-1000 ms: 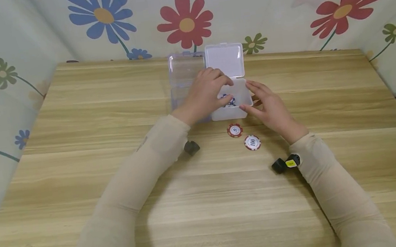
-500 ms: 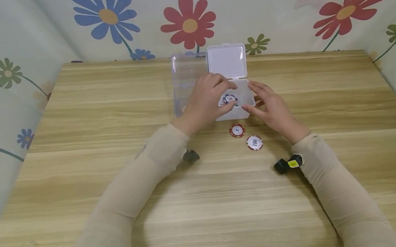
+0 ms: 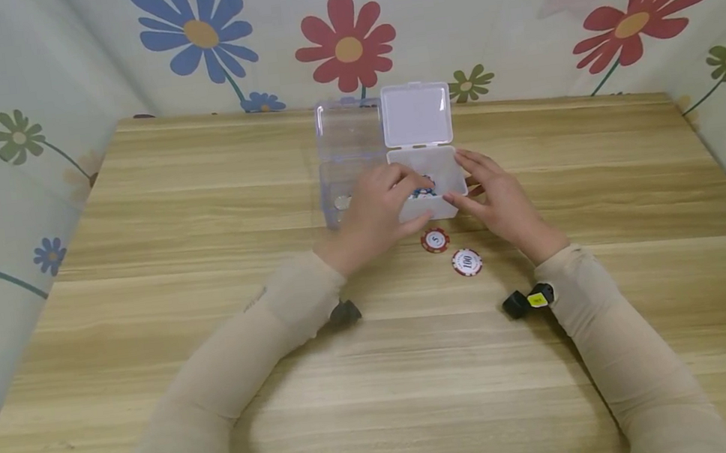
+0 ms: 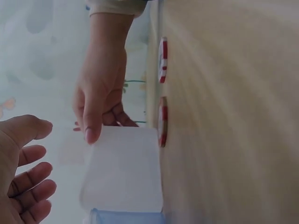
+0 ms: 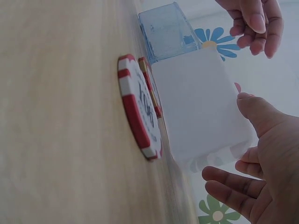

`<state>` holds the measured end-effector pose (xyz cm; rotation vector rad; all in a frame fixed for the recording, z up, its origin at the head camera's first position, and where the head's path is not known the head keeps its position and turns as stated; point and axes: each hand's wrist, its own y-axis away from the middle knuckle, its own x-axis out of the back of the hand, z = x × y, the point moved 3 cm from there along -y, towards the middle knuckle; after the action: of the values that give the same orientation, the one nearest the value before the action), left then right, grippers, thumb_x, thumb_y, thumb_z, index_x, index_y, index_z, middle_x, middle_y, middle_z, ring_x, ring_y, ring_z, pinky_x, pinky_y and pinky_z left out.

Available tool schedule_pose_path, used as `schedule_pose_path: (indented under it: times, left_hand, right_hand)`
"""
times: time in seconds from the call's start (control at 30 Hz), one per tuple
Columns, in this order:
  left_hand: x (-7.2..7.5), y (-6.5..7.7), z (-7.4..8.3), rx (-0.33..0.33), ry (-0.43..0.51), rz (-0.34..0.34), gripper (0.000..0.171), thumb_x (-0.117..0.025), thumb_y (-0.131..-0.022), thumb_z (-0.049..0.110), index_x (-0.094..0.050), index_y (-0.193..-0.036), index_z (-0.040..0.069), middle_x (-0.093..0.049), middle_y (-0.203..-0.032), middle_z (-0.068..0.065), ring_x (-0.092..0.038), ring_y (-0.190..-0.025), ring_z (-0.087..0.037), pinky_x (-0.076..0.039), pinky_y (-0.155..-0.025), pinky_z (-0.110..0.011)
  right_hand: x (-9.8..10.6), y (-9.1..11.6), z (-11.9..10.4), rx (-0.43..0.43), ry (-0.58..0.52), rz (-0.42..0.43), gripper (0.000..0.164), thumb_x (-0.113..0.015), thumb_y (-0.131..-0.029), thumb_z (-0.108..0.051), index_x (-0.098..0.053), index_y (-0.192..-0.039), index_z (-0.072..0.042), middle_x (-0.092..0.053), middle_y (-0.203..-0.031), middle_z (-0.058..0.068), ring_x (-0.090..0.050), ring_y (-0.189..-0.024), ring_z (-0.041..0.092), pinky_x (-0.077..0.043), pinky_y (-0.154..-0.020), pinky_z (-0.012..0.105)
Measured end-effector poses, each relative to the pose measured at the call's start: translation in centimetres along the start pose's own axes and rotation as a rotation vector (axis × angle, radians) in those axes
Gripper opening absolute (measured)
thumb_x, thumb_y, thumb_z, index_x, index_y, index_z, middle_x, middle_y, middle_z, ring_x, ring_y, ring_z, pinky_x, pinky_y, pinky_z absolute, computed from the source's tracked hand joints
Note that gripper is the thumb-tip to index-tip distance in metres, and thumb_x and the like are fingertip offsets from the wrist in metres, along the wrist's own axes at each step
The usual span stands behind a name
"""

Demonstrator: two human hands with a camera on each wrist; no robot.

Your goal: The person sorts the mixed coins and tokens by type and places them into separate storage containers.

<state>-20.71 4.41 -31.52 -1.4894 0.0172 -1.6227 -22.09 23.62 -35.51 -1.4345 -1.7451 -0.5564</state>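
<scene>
A white plastic box [image 3: 425, 210] stands on the table with its lid raised, and blue-edged poker chips [image 3: 424, 190] lie inside. My right hand [image 3: 503, 202] holds the box at its right end; in the right wrist view the thumb [image 5: 254, 109] is at the top rim, with fingers around the side. My left hand [image 3: 371, 214] hovers over the front left of the box, fingers loosely bent. Nothing is between the thumb and fingers of that hand [image 4: 23, 163] in the left wrist view. A red-edged "5" chip [image 3: 435, 240] and a "100" chip [image 3: 467, 262] lie in front.
A clear bluish box [image 3: 351, 128], also with its lid up, adjoins the white one on the left; a round silvery piece [image 3: 343, 202] shows in it, partly behind my left hand. A flower-printed cloth [image 3: 501, 20] hangs along the table's back edge.
My left hand has drawn back toward me from above the white box, its thumb now before the front wall. A blue-edged "10" chip seen under its fingers earlier is now partly covered. The right hand stays put.
</scene>
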Motion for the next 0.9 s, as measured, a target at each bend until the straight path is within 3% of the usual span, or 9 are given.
schedule_pose_path:
  times: [0.23,0.63,0.9]
  left_hand:
    - [-1.2,0.9,0.8,-0.05,0.038,-0.085,0.032,-0.07,-0.075,0.028,-0.063,-0.101,0.011,-0.061,-0.095,-0.001,-0.056,-0.092,-0.016,-0.045,-0.085,-0.028]
    - [-3.3,1.2,2.4,0.008,0.121,-0.326,0.03,-0.068,-0.077,0.033,-0.063,-0.1,0.014,-0.062,-0.097,0.002,-0.056,-0.095,-0.013,-0.043,-0.088,-0.026]
    - [-4.6,1.4,2.5,0.026,0.123,-0.388,0.036,-0.069,-0.075,0.038,-0.064,-0.102,0.015,-0.061,-0.098,0.002,-0.053,-0.095,-0.013,-0.04,-0.09,-0.027]
  right_hand:
    - [0.0,0.0,0.0,0.001,0.003,0.002,0.068,-0.059,-0.084,-0.038,-0.032,-0.139,-0.008,-0.031,-0.145,0.009,-0.059,-0.098,0.028,-0.052,-0.082,0.04]
    - [0.2,-0.1,0.0,-0.014,0.001,0.0,0.068,-0.06,-0.084,-0.037,-0.032,-0.139,-0.008,-0.03,-0.145,0.009,-0.059,-0.097,0.029,-0.053,-0.081,0.04]
    - [0.1,-0.3,-0.2,-0.004,0.004,0.003,0.067,-0.06,-0.084,-0.036,-0.033,-0.139,-0.007,-0.032,-0.144,0.01,-0.061,-0.095,0.03,-0.053,-0.079,0.039]
